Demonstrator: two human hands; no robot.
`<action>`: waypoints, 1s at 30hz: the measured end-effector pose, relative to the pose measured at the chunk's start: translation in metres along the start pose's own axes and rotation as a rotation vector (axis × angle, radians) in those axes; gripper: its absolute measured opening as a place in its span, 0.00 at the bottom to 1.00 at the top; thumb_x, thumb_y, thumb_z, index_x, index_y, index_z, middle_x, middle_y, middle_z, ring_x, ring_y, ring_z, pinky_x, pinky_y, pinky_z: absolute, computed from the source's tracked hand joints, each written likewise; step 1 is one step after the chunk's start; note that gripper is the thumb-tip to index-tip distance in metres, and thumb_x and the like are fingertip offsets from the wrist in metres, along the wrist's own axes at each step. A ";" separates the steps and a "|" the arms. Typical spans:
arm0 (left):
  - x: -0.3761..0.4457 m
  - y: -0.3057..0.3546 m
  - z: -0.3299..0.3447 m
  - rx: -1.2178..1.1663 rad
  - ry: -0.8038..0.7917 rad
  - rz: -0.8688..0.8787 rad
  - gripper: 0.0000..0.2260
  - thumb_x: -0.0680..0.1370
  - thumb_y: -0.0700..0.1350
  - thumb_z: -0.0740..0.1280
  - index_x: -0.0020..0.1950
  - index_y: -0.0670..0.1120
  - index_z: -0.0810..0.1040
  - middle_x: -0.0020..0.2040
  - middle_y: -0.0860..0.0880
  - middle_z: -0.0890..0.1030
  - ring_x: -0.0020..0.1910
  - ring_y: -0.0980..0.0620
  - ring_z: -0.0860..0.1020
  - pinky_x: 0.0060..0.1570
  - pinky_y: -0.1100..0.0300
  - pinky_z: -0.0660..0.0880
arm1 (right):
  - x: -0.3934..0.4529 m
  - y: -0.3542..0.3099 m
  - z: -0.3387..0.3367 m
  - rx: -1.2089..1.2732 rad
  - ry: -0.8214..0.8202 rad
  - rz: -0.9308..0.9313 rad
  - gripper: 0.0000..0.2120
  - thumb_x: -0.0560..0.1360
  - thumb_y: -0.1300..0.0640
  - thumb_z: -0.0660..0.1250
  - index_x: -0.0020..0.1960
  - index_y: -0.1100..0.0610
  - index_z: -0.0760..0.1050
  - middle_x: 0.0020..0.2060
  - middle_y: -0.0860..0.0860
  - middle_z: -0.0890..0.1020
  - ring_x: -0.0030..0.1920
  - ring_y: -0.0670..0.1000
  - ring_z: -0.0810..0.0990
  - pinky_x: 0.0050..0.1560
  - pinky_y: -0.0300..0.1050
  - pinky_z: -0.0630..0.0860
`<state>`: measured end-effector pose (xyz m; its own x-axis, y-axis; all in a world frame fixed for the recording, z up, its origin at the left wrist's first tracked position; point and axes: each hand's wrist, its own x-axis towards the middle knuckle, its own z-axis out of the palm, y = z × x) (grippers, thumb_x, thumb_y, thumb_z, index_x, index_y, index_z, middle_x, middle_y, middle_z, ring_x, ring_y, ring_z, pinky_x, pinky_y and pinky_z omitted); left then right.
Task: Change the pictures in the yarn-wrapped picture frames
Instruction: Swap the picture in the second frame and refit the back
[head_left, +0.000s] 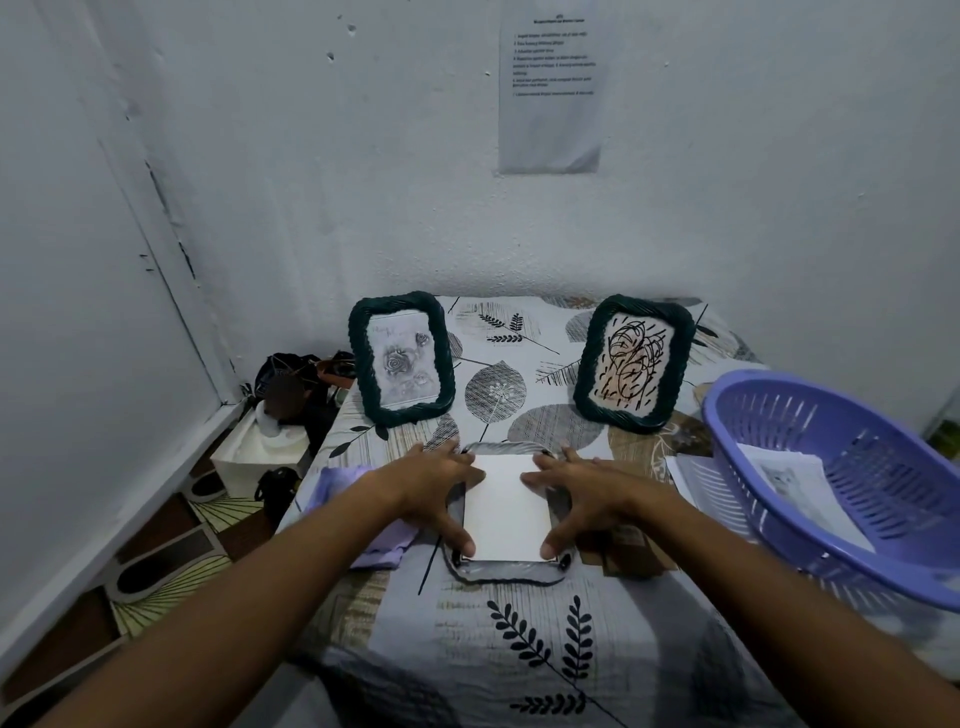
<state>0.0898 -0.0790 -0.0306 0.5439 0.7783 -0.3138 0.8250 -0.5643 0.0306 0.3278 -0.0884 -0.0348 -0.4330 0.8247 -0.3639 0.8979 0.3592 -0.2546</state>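
Grey yarn-wrapped frame lies face down on leaf-print tabletop, white paper sheet on its back. Left hand and right hand press sheet's side edges, fingers spread. Two dark green yarn-wrapped frames stand upright behind.

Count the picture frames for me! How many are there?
3. A dark green frame with roses stands back left, a dark green frame with scribbles stands back right, and a grey frame lies flat under both hands. None seem hidden.
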 end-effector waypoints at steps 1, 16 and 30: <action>0.000 0.000 0.001 0.007 0.008 0.005 0.41 0.67 0.66 0.71 0.74 0.49 0.63 0.78 0.48 0.58 0.77 0.47 0.51 0.72 0.42 0.50 | 0.001 0.001 0.000 0.008 0.000 0.001 0.48 0.65 0.37 0.74 0.77 0.43 0.53 0.78 0.45 0.45 0.77 0.56 0.41 0.73 0.64 0.46; 0.027 0.069 -0.008 -0.476 0.326 0.118 0.36 0.71 0.65 0.69 0.74 0.50 0.66 0.70 0.49 0.72 0.70 0.50 0.69 0.68 0.52 0.65 | -0.052 0.034 -0.010 0.761 0.614 0.334 0.12 0.77 0.60 0.65 0.59 0.61 0.76 0.52 0.57 0.81 0.46 0.50 0.79 0.45 0.45 0.78; 0.055 0.112 0.022 -0.315 0.138 0.117 0.51 0.66 0.78 0.56 0.79 0.50 0.44 0.78 0.42 0.53 0.78 0.46 0.50 0.72 0.39 0.33 | -0.072 0.041 0.020 0.980 0.536 0.492 0.16 0.77 0.61 0.62 0.64 0.58 0.73 0.54 0.57 0.78 0.51 0.56 0.79 0.44 0.46 0.80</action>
<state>0.2087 -0.1059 -0.0655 0.6353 0.7554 -0.1603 0.7509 -0.5559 0.3564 0.3940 -0.1414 -0.0368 0.2317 0.9387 -0.2554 0.4167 -0.3330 -0.8458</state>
